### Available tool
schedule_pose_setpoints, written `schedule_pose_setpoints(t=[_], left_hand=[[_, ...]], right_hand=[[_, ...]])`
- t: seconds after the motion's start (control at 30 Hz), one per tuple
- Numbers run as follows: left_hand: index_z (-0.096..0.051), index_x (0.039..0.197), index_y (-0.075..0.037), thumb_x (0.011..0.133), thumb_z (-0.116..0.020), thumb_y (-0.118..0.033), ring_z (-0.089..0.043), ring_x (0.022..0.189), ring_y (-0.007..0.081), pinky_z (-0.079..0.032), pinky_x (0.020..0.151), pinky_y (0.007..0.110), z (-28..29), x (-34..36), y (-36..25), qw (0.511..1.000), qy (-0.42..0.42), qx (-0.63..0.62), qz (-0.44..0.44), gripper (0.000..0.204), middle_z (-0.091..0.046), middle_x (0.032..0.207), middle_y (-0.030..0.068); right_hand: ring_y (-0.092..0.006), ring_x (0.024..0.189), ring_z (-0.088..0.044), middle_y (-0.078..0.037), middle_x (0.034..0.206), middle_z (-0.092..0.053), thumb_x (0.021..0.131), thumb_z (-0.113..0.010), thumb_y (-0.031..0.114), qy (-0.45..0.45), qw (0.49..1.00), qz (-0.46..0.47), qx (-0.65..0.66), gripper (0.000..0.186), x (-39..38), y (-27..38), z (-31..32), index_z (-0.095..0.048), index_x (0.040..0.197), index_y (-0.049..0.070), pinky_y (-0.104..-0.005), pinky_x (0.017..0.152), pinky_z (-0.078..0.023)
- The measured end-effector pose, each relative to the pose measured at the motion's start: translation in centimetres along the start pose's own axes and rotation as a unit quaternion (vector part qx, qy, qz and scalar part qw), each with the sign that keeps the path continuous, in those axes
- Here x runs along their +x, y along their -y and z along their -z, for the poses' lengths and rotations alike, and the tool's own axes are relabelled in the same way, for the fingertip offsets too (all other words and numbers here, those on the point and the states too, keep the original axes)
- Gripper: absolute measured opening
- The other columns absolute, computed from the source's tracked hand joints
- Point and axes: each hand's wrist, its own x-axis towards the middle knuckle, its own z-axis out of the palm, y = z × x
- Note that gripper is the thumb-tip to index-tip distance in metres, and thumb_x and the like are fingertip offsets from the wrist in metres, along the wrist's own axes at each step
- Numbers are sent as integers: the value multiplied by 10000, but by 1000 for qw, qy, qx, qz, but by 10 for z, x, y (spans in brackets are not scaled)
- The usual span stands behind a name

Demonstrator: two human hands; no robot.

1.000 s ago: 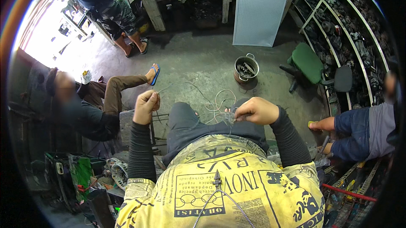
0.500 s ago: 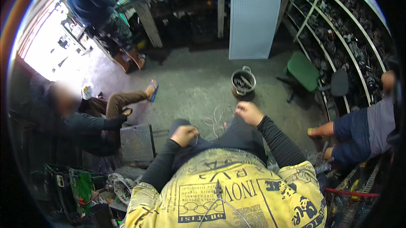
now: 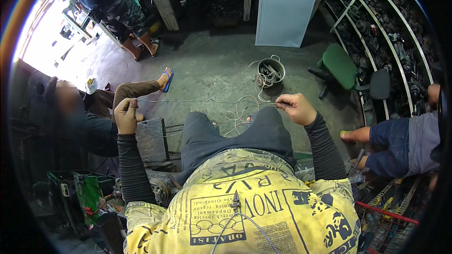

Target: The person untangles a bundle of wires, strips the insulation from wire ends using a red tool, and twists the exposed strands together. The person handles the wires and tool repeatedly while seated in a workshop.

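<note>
A thin pale cord (image 3: 179, 101) runs nearly straight across in front of me, with a small kink near its middle. At its left end my left hand (image 3: 126, 115) pinches it between thumb and fingers. My right hand (image 3: 297, 109) grips the other end, thumb pressed against the index finger. Loose loops of cord hang between my knees and reach toward a metal pot (image 3: 283, 76) with handles on the floor, and some strands lie over its rim. Dark pieces I cannot identify fill the pot. Another strand droops below my left hand.
A seated person (image 3: 89, 127) is close on my left, and a person (image 3: 113, 14) stands at a workbench. Someone in blue shorts (image 3: 391, 145) is at my right. A green chair (image 3: 336, 65), crowded shelves (image 3: 395, 42) and a pale perforated panel (image 3: 287, 9) stand beyond.
My hands have spread far apart, the left moving left and up, the right slightly right and up. The cord between them is now drawn out, and strands now show at the pot.
</note>
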Motion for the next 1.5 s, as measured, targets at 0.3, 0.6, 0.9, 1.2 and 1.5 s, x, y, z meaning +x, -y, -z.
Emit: schedule_pose_setpoints(t=[0.3,0.6,0.9,1.2,1.5], left_hand=[[-513,669,27,919,-597,-341,-341,575,113,-334,528,312,201,17,130,921,-244,296,74,453,-387,582,27],[-666,892,17,868,-547,-489,-623,833,405,-466,732,448,280,0,166,810,-237,478,242,520,-636,874,253],[-570,1165,-22,891,-533,-144,-563,1051,306,-449,901,381,-82,12,64,944,139,262,-143,303,-592,1120,174],[-527,1157,-24,1002,-429,-282,-578,890,147,-468,803,281,-285,-99,-76,702,601,-352,145,317,-588,970,70],[-511,708,-29,948,-563,-260,-343,509,76,-306,460,270,-169,-29,-68,949,275,-149,26,337,-369,552,-18]], right_hand=[[-102,727,-559,-43,740,-602,846,-582,48,-153,960,-220,-75,87,-110,-110,127,-611,855,-34,-262,677,-448],[-95,787,-553,-12,806,-615,907,-552,76,-289,927,-239,-25,116,-178,-132,186,-605,884,-24,-238,733,-436],[-65,760,-535,-14,806,-612,888,-578,13,-88,996,-3,32,57,-63,45,122,-604,911,-32,-216,686,-428],[-32,651,-427,32,731,-520,935,-532,76,-66,989,-10,132,107,-23,97,95,-585,881,0,-197,584,-356],[-36,593,-362,61,659,-451,896,-605,156,-119,987,-25,109,203,-37,36,90,-535,755,27,-221,523,-298]])
